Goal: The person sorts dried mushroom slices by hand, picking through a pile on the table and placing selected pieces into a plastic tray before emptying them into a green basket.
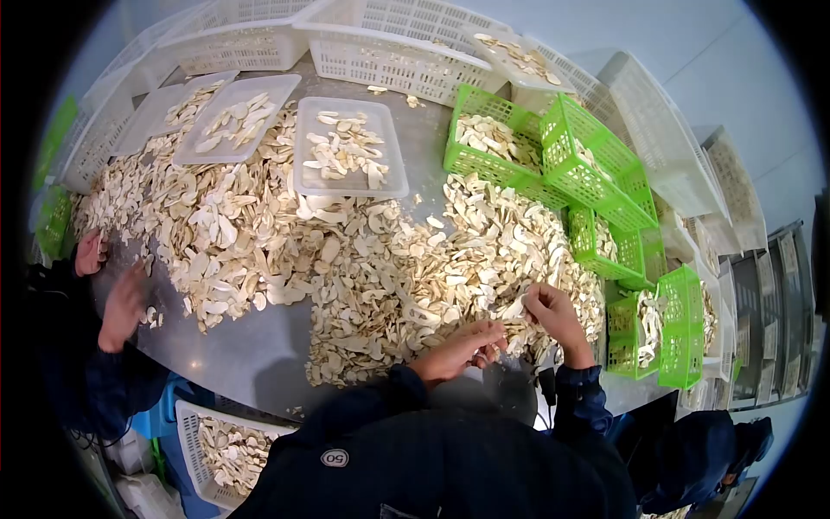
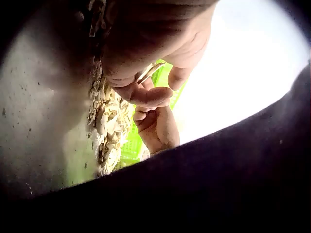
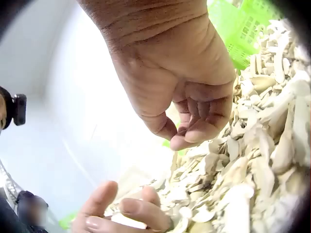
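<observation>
One thin, cream-tan mushroom-like slice (image 2: pixel 151 72), mostly hidden, is pinched in the left hand's (image 1: pixel 462 350) fingers, at the near edge of a broad, uncountable heap of similar slices (image 1: pixel 510 246) on the grey metal counter (image 1: pixel 238 363). Right hand (image 1: pixel 555 313): fingers curled, grip cannot be told. Translucent flat trays (image 1: pixel 392 125): four. Green perforated plastic baskets (image 1: pixel 683 350): at least four, overlapping.

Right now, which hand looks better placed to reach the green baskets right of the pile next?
Probably the right hand: the head view shows it nearer those green baskets, while the left hand sits farther off, apparently holding a slice.
</observation>
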Motion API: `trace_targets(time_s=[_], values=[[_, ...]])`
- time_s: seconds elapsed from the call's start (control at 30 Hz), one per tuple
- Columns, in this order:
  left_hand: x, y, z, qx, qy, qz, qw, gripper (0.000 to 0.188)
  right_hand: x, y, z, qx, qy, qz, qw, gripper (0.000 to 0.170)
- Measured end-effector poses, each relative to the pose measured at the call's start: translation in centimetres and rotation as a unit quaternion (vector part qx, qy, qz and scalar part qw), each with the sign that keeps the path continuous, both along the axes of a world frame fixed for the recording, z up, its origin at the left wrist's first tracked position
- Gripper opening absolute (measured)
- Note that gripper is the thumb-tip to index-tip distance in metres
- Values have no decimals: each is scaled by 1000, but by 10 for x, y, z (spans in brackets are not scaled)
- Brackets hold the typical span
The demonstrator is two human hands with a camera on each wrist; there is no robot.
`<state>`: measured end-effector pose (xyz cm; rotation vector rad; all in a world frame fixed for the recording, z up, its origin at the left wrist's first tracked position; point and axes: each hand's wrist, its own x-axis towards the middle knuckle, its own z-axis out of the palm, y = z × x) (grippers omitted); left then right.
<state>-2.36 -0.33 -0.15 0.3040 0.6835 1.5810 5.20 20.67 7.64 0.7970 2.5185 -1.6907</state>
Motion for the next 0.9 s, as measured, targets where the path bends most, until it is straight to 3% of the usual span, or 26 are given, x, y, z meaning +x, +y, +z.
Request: trace_targets(time_s=[0.03,0.17,0.53,0.57,0.63,0.7,0.77,0.87,0.9], values=[[0,0,1,-1,15,10,1000,30,3,-4,2,-68,-3,-2,998,13],[3,-1,0,1,63,31,998,29,12,-24,12,-120,-14,-23,992,12],[4,-2,5,24,59,29,998,27,22,-40,14,-120,-29,42,991,12],[3,-1,-1,42,58,-10,997,27,22,-42,14,-114,-34,43,992,13],[-3,-3,-7,77,53,-88,992,28,21,-32,0,-39,18,5,999,15],[3,-6,8,42,140,-158,977,32,18,-34,-1,199,28,-43,979,14],[6,-6,14,53,217,-227,948,37,23,-30,-11,313,95,48,944,19],[6,-3,12,102,314,-306,893,48,21,-54,9,233,33,155,959,23],[8,-4,11,98,312,-300,896,49,21,-58,6,258,38,163,951,25]])
